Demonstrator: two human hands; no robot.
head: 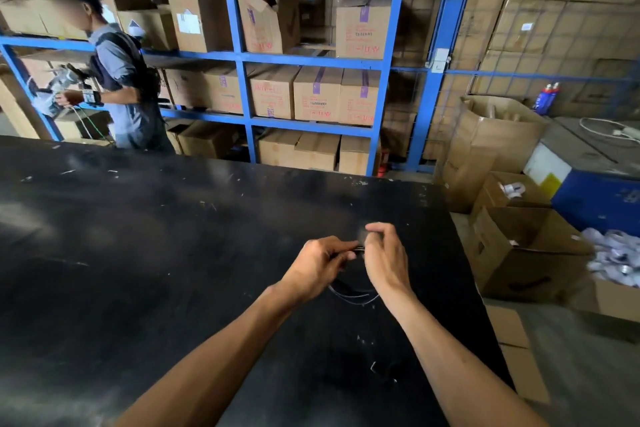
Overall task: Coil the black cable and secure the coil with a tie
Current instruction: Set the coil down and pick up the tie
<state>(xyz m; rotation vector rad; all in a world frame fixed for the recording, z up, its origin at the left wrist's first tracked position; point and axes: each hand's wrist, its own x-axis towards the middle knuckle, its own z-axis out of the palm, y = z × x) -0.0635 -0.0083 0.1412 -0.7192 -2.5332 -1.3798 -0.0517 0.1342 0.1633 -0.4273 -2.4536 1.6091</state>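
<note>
The black cable point(349, 295) is gathered into a small coil that hangs between my hands over the black table point(138, 253); only its lower loops show, as thin curved lines. My left hand point(317, 267) pinches the top of the coil with fingers closed. My right hand point(384, 253) meets it from the right, fingertips curled at the same spot on the coil's top. A tie is too small and blurred to make out between the fingertips.
Blue shelving point(242, 55) full of cardboard boxes stands behind the table. A person point(121, 80) works at the far left. Open cartons point(519, 246) sit on the floor right of the table edge, one holding white parts point(616, 253).
</note>
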